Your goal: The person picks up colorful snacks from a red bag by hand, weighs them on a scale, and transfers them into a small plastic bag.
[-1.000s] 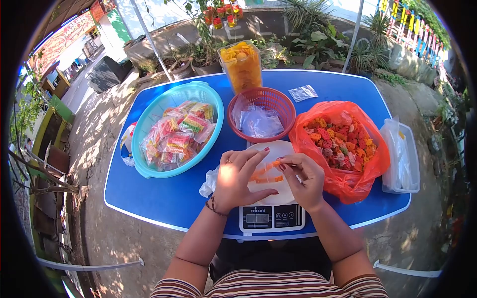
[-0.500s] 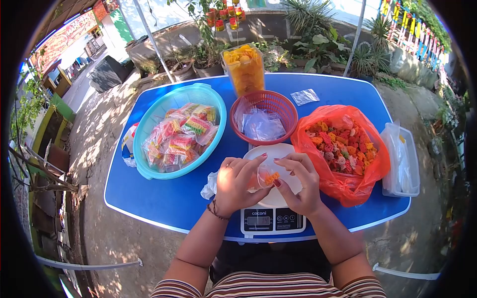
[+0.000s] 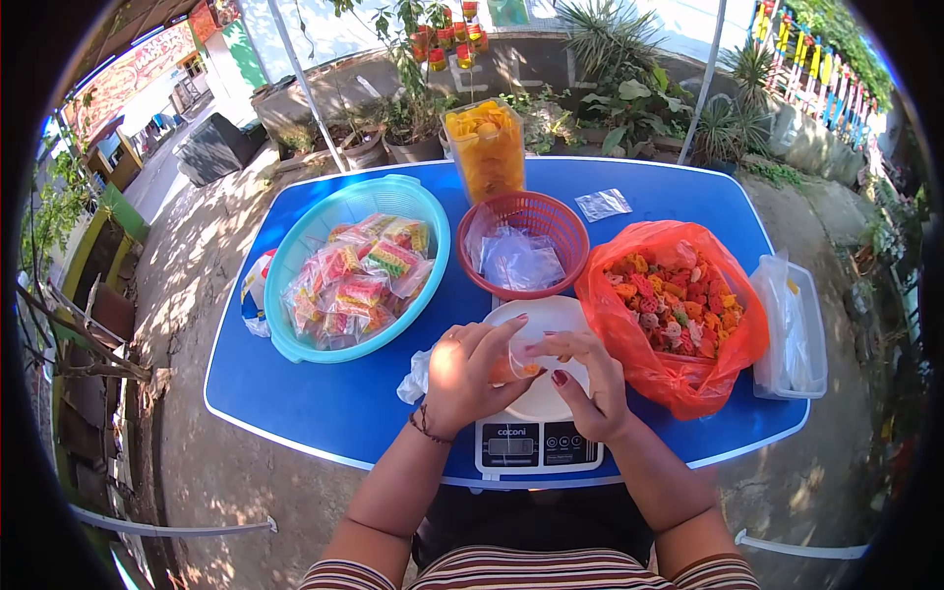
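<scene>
My left hand [image 3: 466, 376] is closed around a small clear plastic bag [image 3: 505, 368] with orange snack pieces inside, partly hidden by the fingers. Close to the bag's mouth is my right hand [image 3: 590, 385], its thumb and fingers apart with nothing visible between them. Beneath both hands, a white bowl [image 3: 544, 405] rests on a kitchen scale [image 3: 539, 447]; the display is too faint to read. To the right, an orange-red plastic bag [image 3: 644, 369] lies open, filled with red, orange and pink curly snack pieces [image 3: 678, 300].
A turquoise basket [image 3: 285, 329] of packed snack bags stands left. Behind the bowl, a red basket [image 3: 492, 285] holds clear bags, beside a tall container [image 3: 489, 157] of yellow-orange pieces. A clear tub [image 3: 792, 329] stands far right. A crumpled white tissue [image 3: 414, 379] lies by my left wrist.
The orange snack piece that was between my right fingertips at the bag's mouth is now inside the bag. My right fingers have come apart.
</scene>
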Available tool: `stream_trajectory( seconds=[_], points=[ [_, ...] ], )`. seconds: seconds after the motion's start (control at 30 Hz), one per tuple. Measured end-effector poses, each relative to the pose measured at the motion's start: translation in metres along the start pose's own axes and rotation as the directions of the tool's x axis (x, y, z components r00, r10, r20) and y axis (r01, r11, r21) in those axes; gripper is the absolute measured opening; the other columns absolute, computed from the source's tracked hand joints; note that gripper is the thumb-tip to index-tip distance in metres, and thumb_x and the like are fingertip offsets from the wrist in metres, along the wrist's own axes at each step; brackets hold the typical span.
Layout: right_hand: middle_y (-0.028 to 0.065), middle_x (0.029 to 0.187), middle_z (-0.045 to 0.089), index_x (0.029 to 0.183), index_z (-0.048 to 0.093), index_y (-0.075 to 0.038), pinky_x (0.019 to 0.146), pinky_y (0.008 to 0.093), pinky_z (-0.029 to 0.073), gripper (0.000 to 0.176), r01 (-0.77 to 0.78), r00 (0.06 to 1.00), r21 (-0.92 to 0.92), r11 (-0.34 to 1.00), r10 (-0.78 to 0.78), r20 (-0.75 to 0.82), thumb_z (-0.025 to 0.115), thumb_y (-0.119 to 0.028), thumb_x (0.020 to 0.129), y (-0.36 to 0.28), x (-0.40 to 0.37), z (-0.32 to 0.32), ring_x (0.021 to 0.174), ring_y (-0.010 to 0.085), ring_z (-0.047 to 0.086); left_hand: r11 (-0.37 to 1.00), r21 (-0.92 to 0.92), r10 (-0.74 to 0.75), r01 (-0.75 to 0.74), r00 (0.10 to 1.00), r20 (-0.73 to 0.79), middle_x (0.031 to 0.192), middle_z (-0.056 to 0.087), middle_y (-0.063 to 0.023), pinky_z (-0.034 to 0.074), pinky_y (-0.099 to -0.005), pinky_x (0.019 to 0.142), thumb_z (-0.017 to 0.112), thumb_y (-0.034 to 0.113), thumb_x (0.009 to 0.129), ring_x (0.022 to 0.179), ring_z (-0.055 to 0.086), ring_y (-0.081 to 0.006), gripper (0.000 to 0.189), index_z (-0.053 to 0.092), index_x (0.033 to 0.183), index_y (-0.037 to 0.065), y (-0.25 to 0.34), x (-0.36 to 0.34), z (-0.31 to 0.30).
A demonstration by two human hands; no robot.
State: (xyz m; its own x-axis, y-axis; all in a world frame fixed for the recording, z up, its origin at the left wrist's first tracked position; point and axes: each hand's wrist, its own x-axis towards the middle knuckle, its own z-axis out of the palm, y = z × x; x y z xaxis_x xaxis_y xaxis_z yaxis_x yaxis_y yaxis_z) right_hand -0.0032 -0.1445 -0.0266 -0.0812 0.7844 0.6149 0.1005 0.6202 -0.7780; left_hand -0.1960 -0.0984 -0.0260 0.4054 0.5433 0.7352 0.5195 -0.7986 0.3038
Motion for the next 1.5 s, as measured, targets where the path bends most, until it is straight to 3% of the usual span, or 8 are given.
stream_trajectory(
  seconds=[0.1, 0.2, 0.3, 0.7, 0.8, 1.0, 1.1, 1.5],
  points=[
    [0.0105, 0.121, 0.069, 0.110, 0.070, -0.007, 0.093, 0.0422, 0.047, 0.028, 0.064, 0.998, -0.484, 0.873, -0.046, 0.048, 0.062, -0.002, 0.084, 0.008, 0.006, -0.004, 0.106, 0.0303, 0.060, 0.993, 0.067, -0.088, 0.093, 0.993, -0.074, 0.084, 0.065, -0.0066, 0.050, -0.0362, 0.067, 0.087, 0.028, 0.069, 0.072, 0.064, -0.0246, 0.064, 0.063, 0.124, 0.007, -0.004, -0.002, -0.001],
    [0.0075, 0.129, 0.066, 0.113, 0.071, -0.011, 0.099, 0.0458, 0.042, 0.032, 0.241, 0.943, -0.620, 0.746, -0.029, 0.332, 0.064, -0.006, 0.082, 0.007, 0.003, -0.004, 0.114, 0.0308, 0.059, 0.980, 0.036, -0.186, 0.194, 0.970, -0.155, 0.084, 0.065, -0.0081, 0.051, -0.0377, 0.068, 0.088, 0.029, 0.070, 0.073, 0.064, -0.0256, 0.063, 0.063, 0.123, 0.005, -0.009, -0.004, -0.001],
    [0.0042, 0.129, 0.067, 0.111, 0.073, -0.015, 0.101, 0.0469, 0.041, 0.032, 0.276, 0.934, -0.690, 0.669, -0.017, 0.357, 0.065, -0.008, 0.081, 0.000, 0.002, 0.004, 0.117, 0.0305, 0.058, 0.973, -0.033, -0.232, 0.229, 0.962, -0.147, 0.082, 0.062, -0.0078, 0.050, -0.0344, 0.066, 0.088, 0.025, 0.071, 0.072, 0.062, -0.0218, 0.063, 0.062, 0.124, 0.001, -0.013, -0.006, 0.002],
    [0.0074, 0.090, 0.071, 0.092, 0.069, -0.003, 0.077, 0.0360, 0.054, 0.014, 0.126, 0.978, -0.563, 0.816, -0.007, 0.209, 0.070, 0.002, 0.079, 0.018, 0.002, -0.012, 0.087, 0.0244, 0.068, 0.987, -0.054, -0.152, 0.148, 0.985, -0.085, 0.086, 0.064, -0.0094, 0.053, -0.0328, 0.067, 0.090, 0.017, 0.069, 0.073, 0.064, -0.0223, 0.061, 0.062, 0.122, 0.001, -0.007, -0.001, 0.002],
    [0.0113, 0.091, 0.072, 0.091, 0.068, 0.000, 0.076, 0.0371, 0.056, 0.016, -0.045, 0.999, -0.406, 0.913, 0.032, -0.039, 0.068, 0.009, 0.078, 0.009, 0.004, -0.008, 0.085, 0.0268, 0.069, 0.994, -0.031, -0.104, 0.102, 0.992, -0.069, 0.088, 0.067, -0.0106, 0.054, -0.0337, 0.066, 0.092, 0.018, 0.067, 0.075, 0.066, -0.0240, 0.061, 0.063, 0.119, 0.002, -0.008, -0.001, 0.001],
    [0.0147, 0.108, 0.074, 0.099, 0.069, 0.001, 0.080, 0.0355, 0.057, 0.021, 0.256, 0.956, -0.382, 0.888, -0.290, -0.032, 0.066, 0.012, 0.080, 0.003, 0.011, -0.009, 0.093, 0.0289, 0.071, 1.000, -0.004, -0.019, 0.019, 0.999, -0.036, 0.089, 0.068, -0.0086, 0.053, -0.0343, 0.066, 0.093, 0.021, 0.063, 0.076, 0.067, -0.0238, 0.060, 0.067, 0.115, 0.005, -0.004, -0.002, 0.000],
    [0.0168, 0.117, 0.071, 0.103, 0.071, 0.001, 0.081, 0.0351, 0.058, 0.026, 0.148, 0.974, -0.225, 0.963, -0.182, -0.137, 0.067, 0.013, 0.080, 0.004, 0.000, 0.005, 0.094, 0.0299, 0.072, 0.999, 0.012, 0.034, -0.034, 0.999, -0.036, 0.091, 0.068, -0.0073, 0.053, -0.0338, 0.067, 0.093, 0.022, 0.061, 0.077, 0.067, -0.0232, 0.061, 0.067, 0.115, 0.007, 0.000, -0.003, 0.002],
    [0.0062, 0.116, 0.064, 0.104, 0.073, -0.005, 0.084, 0.0395, 0.048, 0.024, 0.112, 0.985, -0.730, 0.674, 0.023, 0.173, 0.074, -0.006, 0.079, 0.005, 0.003, -0.008, 0.094, 0.0276, 0.058, 0.999, -0.011, -0.047, 0.046, 0.998, -0.046, 0.089, 0.066, -0.0043, 0.050, -0.0349, 0.069, 0.090, 0.022, 0.060, 0.078, 0.065, -0.0227, 0.065, 0.066, 0.119, 0.009, -0.004, -0.005, 0.001]
  ],
)
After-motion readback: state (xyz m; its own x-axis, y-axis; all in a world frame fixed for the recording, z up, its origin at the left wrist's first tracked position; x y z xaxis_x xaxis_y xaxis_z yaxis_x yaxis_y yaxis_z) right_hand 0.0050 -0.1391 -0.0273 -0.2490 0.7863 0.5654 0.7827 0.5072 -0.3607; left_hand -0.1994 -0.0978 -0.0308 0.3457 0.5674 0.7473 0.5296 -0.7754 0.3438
